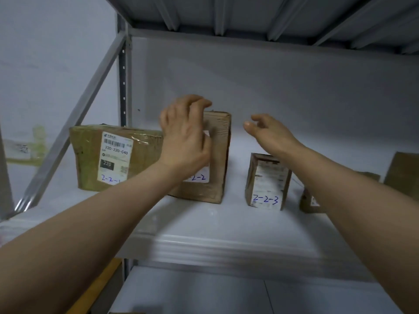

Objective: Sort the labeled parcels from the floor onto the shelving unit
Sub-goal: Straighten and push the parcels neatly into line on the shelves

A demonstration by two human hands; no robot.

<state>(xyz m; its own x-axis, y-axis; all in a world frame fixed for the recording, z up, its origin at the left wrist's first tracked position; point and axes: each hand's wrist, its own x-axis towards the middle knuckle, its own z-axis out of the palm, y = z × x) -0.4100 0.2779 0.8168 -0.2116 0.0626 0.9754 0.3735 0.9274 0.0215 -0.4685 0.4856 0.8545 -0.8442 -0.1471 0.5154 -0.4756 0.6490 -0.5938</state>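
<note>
— Hand status?
— Left hand (184, 137): fingers curled loosely over the front of the 2-2-2 parcel (217, 155), not clamped. Right hand (269, 134): spread, empty.
— Parcel location?
— Upright on the shelf (226, 223), between the 2-2-1 parcel (108, 155) and the 2-2-3 parcel (267, 181).

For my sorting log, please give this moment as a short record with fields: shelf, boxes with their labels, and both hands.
shelf: white shelf, boxes standing in a row
left box: label 2-2-, last digit hidden
middle box: label partly hidden, ends 2-2
small box: label 2-2-3
left hand: on the middle box's front, fingers over its top edge
right hand: open, above the small box, touching nothing
</note>
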